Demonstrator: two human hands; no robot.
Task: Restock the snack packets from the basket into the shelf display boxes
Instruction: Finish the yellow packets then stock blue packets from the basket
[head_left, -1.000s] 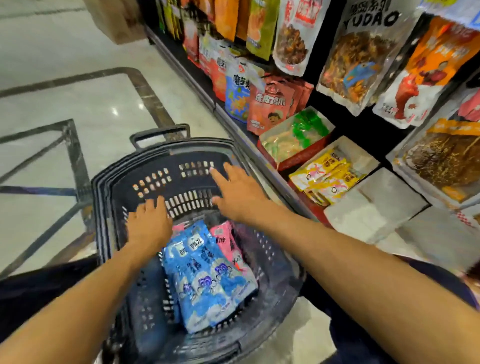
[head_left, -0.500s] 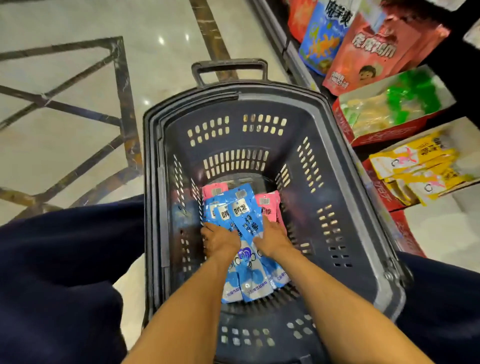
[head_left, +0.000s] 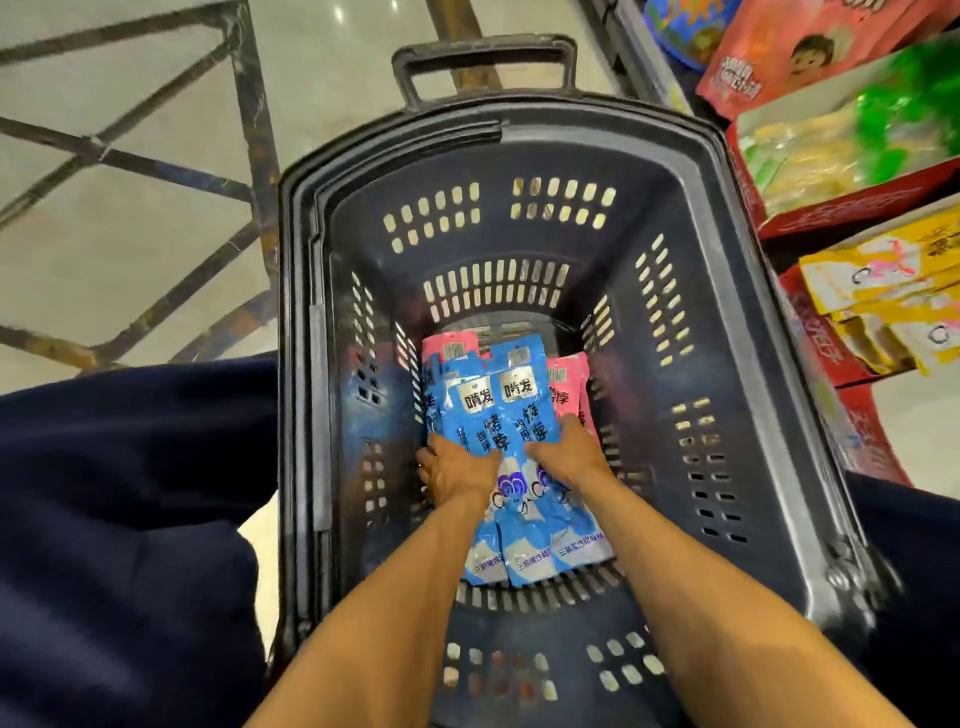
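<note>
A dark plastic basket (head_left: 727, 322) stands on the floor between my knees. On its bottom lies a stack of blue snack packets (head_left: 501, 410) over some pink packets (head_left: 566, 389). My left hand (head_left: 457, 470) grips the stack's left edge and my right hand (head_left: 569, 454) grips its right edge, fingers curled round the blue packets. The packets' lower ends stick out between my wrists. The shelf display boxes are at the right: a red box of green-and-yellow packets (head_left: 852, 140) and a box of yellow packets (head_left: 893, 291).
Hanging snack bags, one red (head_left: 795, 47) and one blue (head_left: 685, 26), sit at the top right above the boxes. The basket's handle (head_left: 483, 57) points away from me. Tiled floor with dark inlay lines (head_left: 156, 156) lies to the left. My dark trouser legs (head_left: 130, 519) flank the basket.
My hands went from the basket's far wall down onto the blue packets and closed on the stack's sides. The view tilted down over the basket; in the last half second the hands hardly moved.
</note>
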